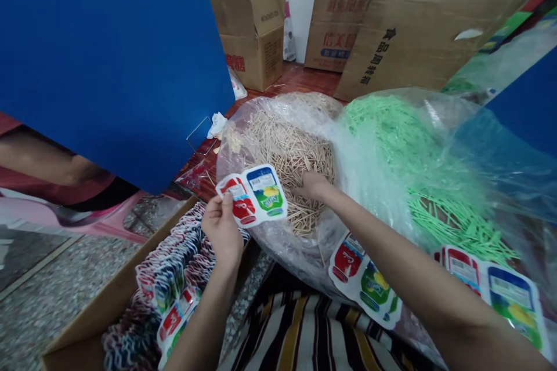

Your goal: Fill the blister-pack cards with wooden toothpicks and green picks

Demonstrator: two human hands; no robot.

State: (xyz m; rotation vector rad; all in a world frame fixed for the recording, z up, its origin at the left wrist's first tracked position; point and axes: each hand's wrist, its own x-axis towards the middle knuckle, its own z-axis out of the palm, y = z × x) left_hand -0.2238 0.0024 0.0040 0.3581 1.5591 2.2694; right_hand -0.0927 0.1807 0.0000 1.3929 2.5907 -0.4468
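Note:
My left hand [223,226] pinches the left edge of a double printed packet [252,194], red cola cup on one half and blue-green lemon cup on the other. My right hand [313,186] reaches into a heap of thin beige sticks [282,139] in a clear plastic bag [270,243]. Its fingers are curled and partly hidden, so what they grip cannot be made out. Below my left forearm, a cardboard box [87,324] holds tight rows of similar packets [169,261]. Another packet [365,278] lies under my right forearm.
Bright green thin sticks [387,127] fill a clear bag at right, with another packet [500,290] nearby. Cardboard boxes [252,40] stand behind. A blue panel [108,58] blocks the left; beside it show a person's arm [47,156] and a pink stool [87,214].

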